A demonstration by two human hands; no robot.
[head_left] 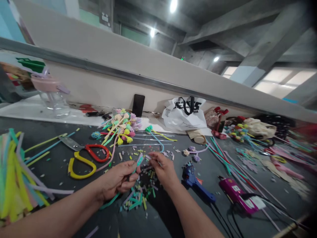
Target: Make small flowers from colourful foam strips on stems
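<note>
In the middle of the table, my left hand (121, 178) is closed around a green fuzzy stem (111, 202), with a small teal and lavender end (140, 159) sticking up past the fingertips. Close beside it, my right hand (162, 168) pinches a tiny lavender piece (148, 156) between thumb and fingers. Below both hands lies a pile of short cut bits (136, 200) in green, lavender and yellow. Large scissors (85, 160) with one red and one yellow handle rest left of my left hand. A blue glue gun (198, 188) lies right of my right hand.
Colourful strips (15, 178) fill the left side. Behind my hands are a flower bunch (122, 127), a phone (138, 105) and a white bag (184, 114). A clear bottle (53, 99) stands back left. A magenta device (239, 195) with cables lies right, near long stems (237, 168).
</note>
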